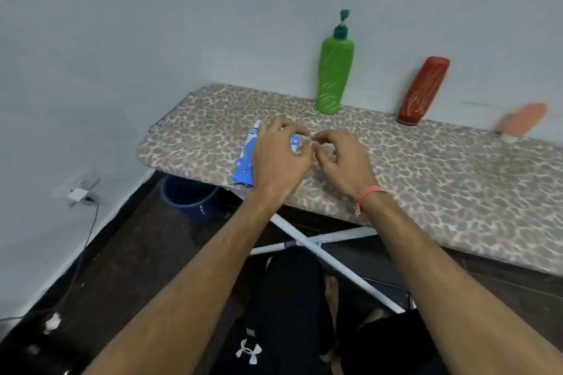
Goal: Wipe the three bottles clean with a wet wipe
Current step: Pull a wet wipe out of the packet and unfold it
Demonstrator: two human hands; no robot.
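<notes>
Near the worktop's (pixel 426 179) left end, my left hand (pixel 278 158) pins the blue wipe pack (pixel 245 158) while my right hand (pixel 341 158) pinches at its opening. Green bottle (pixel 333 73), red bottle (pixel 423 91) and blurred orange bottle (pixel 522 123) stand far right; several wipes may come out together.

An ironing board (pixel 426 179) in a leopard-print cover stood against a pale wall (pixel 152 24), on crossed white legs (pixel 320 245). Under its left end sat a blue bucket (pixel 189 198). A charger (pixel 79 194) (white, cable trailing to the dark floor (pixel 128 253)) was plugged into a wall socket on the left.
</notes>
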